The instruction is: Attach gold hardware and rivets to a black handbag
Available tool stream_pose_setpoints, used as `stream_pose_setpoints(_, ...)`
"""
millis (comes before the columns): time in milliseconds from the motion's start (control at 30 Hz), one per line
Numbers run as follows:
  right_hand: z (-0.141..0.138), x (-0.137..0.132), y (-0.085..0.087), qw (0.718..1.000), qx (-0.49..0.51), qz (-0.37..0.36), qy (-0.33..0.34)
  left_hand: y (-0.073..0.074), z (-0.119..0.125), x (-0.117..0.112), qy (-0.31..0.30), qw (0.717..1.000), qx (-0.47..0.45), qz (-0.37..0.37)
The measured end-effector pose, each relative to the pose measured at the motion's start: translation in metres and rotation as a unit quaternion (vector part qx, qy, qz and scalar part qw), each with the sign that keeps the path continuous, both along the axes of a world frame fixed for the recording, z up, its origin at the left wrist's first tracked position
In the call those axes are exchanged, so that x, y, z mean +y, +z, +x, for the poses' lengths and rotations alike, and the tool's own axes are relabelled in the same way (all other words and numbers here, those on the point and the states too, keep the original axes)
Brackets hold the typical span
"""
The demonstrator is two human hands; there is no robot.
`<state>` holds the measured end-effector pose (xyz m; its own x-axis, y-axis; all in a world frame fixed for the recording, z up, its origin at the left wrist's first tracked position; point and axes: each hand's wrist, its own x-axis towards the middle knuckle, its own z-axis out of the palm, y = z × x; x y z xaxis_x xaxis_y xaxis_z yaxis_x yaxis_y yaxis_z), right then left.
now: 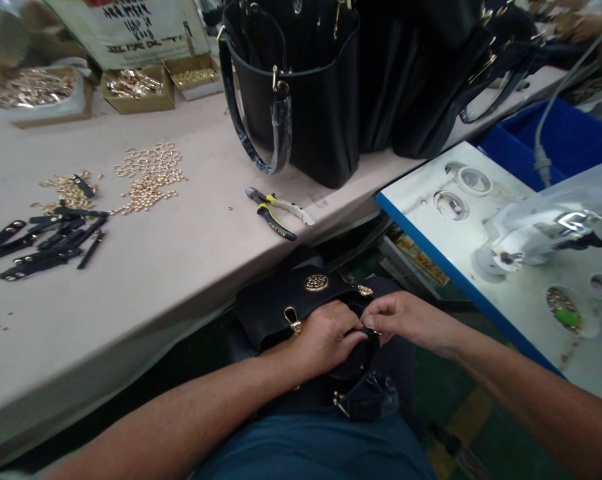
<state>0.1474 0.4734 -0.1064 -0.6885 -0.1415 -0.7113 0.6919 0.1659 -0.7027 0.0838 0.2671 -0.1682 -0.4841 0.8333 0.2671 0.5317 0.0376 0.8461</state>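
A black handbag (281, 303) with a round gold emblem (316, 283) lies on my lap, below the table edge. My left hand (325, 337) rests on the bag with its fingers curled and pinched at a small black strap piece (367, 331). My right hand (405, 319) meets it from the right, fingertips pinched on the same piece. A gold clasp (293, 322) shows just left of my left hand. The bag's wrapped handle (368, 393) lies under my wrists.
Yellow-handled pliers (278, 210) lie near the table's front edge. Gold rings (148, 177) and black strap tabs (45, 243) are spread at the left. Black bags (325, 100) stand at the back. A white bench (431, 200) with a machine (541, 233) is at the right.
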Motion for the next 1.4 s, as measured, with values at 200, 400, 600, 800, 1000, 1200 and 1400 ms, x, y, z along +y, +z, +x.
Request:
stream_pose_setpoints(200,0.001,0.000,-0.002,0.999,-0.016,-0.022,-0.017,-0.004,0.005,-0.002,0.019,1.000,-0.009,0.011)
stream_pose_setpoints(400,-0.002,-0.003,0.001,1.000,-0.011,0.006,-0.005,-0.005,0.006,-0.003,0.010,0.999,-0.038,-0.002)
stream_pose_setpoints(600,-0.003,-0.004,0.002,0.999,-0.037,0.019,-0.030,-0.006,0.004,-0.003,0.011,1.000,-0.028,-0.008)
stream_pose_setpoints(800,-0.003,-0.004,-0.002,0.997,-0.041,0.019,-0.057,-0.005,0.001,-0.001,0.016,0.999,-0.037,-0.016)
stream_pose_setpoints(1000,-0.004,0.001,0.000,1.000,-0.026,0.000,-0.013,-0.007,0.002,0.001,0.010,1.000,-0.025,-0.007)
stream_pose_setpoints(1200,-0.008,0.000,0.009,0.997,0.003,0.049,0.053,-0.007,0.003,0.002,0.009,1.000,-0.019,-0.012)
stream_pose_setpoints(1400,-0.004,-0.004,0.025,0.972,0.084,0.171,0.137,-0.004,0.002,0.001,0.021,0.999,-0.030,0.013)
